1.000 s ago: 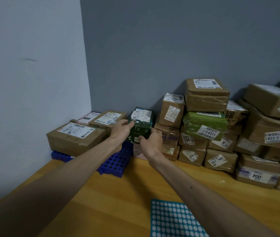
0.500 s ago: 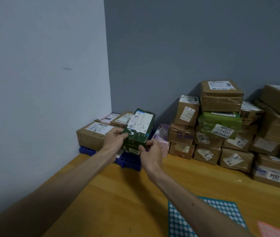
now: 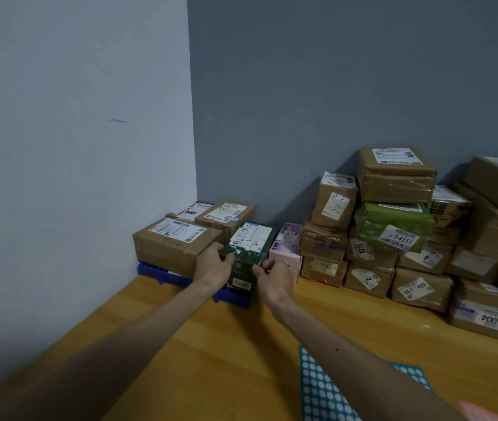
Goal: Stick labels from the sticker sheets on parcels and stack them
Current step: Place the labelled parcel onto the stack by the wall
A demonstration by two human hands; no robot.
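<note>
Both hands grip the dark green cardboard parcel, an oblong box with a white shipping label on its top: the left hand is curled round its near left edge, and the right hand pinches its near right corner between thumb and fingers. The parcel sits at the far left of the wooden worktop, over the blue plastic grid pallet, just beside the brown cardboard box on its left and the pale pink carton on its right; whether its base already rests on the pallet cannot be told. The step looks like seating it in that gap. To do it well, the parcel should go down level and square, slid snug against the brown box without nudging the pink carton, label side up so it stays readable, and both hands should let go only once it sits flat. The teal sticker sheet with white round dots lies near the worktop's front edge.
</note>
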